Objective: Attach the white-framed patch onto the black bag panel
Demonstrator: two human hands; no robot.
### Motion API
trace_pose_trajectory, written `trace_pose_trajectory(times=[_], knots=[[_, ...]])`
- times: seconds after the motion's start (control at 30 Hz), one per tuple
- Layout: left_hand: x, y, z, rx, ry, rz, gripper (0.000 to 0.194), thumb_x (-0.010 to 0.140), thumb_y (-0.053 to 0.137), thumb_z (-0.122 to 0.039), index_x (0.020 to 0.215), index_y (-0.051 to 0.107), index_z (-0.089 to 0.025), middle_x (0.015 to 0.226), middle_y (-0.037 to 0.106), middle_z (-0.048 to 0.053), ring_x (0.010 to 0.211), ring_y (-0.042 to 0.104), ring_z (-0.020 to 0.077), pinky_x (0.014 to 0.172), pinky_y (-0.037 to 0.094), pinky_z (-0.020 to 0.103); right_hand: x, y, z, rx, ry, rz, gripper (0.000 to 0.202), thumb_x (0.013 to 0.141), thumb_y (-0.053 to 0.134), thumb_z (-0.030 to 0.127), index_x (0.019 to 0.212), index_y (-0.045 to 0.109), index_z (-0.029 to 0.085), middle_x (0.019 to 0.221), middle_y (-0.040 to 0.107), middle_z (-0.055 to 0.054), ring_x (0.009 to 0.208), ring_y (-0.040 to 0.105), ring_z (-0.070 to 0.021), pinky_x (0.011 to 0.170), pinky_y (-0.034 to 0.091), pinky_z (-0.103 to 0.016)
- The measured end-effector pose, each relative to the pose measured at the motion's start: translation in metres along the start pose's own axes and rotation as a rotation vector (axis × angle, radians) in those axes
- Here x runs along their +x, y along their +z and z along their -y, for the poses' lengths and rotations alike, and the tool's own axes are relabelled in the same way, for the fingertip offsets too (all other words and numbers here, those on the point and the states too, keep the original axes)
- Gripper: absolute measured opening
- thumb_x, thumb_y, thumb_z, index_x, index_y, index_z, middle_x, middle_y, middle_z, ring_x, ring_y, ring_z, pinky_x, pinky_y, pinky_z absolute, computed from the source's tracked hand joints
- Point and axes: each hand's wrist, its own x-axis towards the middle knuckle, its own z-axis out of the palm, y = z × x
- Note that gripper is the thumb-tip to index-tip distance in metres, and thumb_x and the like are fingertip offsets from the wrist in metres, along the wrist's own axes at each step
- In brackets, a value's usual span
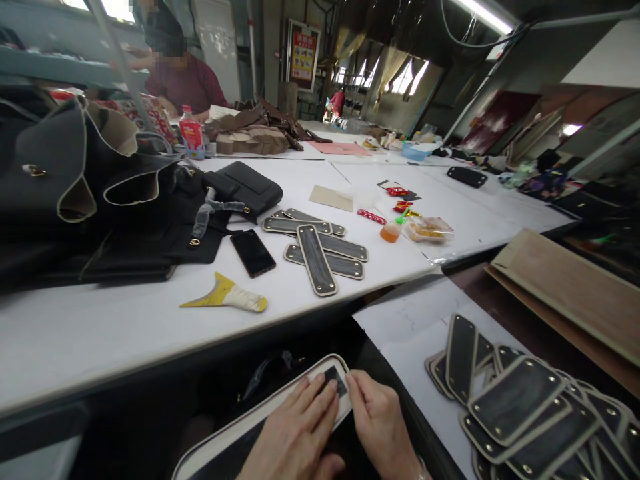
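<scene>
Low in the view, close to me, is a long round-cornered black panel with a cream border (225, 429). My left hand (303, 427) lies flat on its face, fingers stretched out side by side near the far end. At the right edge of that end, my right hand (377, 417) pinches the rim between thumb and bent fingers. The near part of the panel runs out of view below, and my left hand covers much of its middle.
Black strips with eyelets (317, 260) lie on the white table, beside a phone (253, 253) and a yellow scraper-like tool (225, 293). Black bags (45, 180) pile up at left. More eyelet pieces (517, 400) are heaped at right. Across the table sits another person (187, 83).
</scene>
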Motion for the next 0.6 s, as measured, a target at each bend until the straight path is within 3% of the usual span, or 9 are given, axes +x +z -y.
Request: trace_pose_trajectory(times=[0.13,0.23,0.33,0.43,0.6], knots=[[0.001,-0.017,-0.005,-0.068,-0.051,0.107,0.066,0.074,0.074,-0.024,0.136,0.053,-0.009,0.144,0.05,0.016,0.135,0.043,0.0361,0.111,0.04,0.048,-0.004,0.004,-0.002,0.021,-0.01,-0.034,0.037,0.103,0.034,0.032,0.078,0.058,0.019,0.064,0.063,-0.004,0.054,0.062,-0.0163,0.055,0.039,-0.025],[0.002,-0.027,-0.01,-0.132,-0.106,0.076,0.059,0.08,0.07,-0.028,0.134,0.055,-0.01,0.141,0.055,0.014,0.134,0.047,0.0333,0.112,0.041,0.046,-0.005,0.003,0.0,0.072,0.022,-0.023,0.039,0.102,0.035,0.036,0.074,0.057,0.019,0.064,0.062,-0.003,0.055,0.061,-0.0157,0.056,0.04,-0.025],[0.007,-0.031,-0.017,-0.178,-0.184,0.04,0.045,0.085,0.066,-0.033,0.125,0.061,-0.016,0.129,0.067,0.01,0.125,0.056,0.0299,0.109,0.045,0.044,-0.002,-0.005,0.003,0.212,0.175,0.084,0.043,0.099,0.04,0.048,0.074,0.059,0.02,0.066,0.064,-0.003,0.057,0.059,-0.0157,0.055,0.04,-0.024],[0.013,-0.03,-0.021,-0.141,-0.221,0.055,0.034,0.09,0.059,-0.032,0.122,0.06,-0.02,0.127,0.066,0.008,0.118,0.059,0.029,0.102,0.048,0.047,0.005,-0.013,0.005,0.244,0.297,0.18,0.045,0.094,0.046,0.057,0.077,0.063,0.019,0.063,0.064,-0.003,0.055,0.055,-0.0168,0.052,0.038,-0.026],[0.02,-0.024,-0.023,-0.084,-0.194,0.024,0.027,0.091,0.055,-0.03,0.117,0.056,-0.025,0.119,0.065,0.004,0.108,0.06,0.0274,0.092,0.05,0.048,0.008,-0.015,0.006,0.162,0.187,0.202,0.04,0.099,0.037,0.046,0.079,0.06,0.02,0.073,0.067,-0.005,0.064,0.062,-0.0187,0.061,0.044,-0.027]])
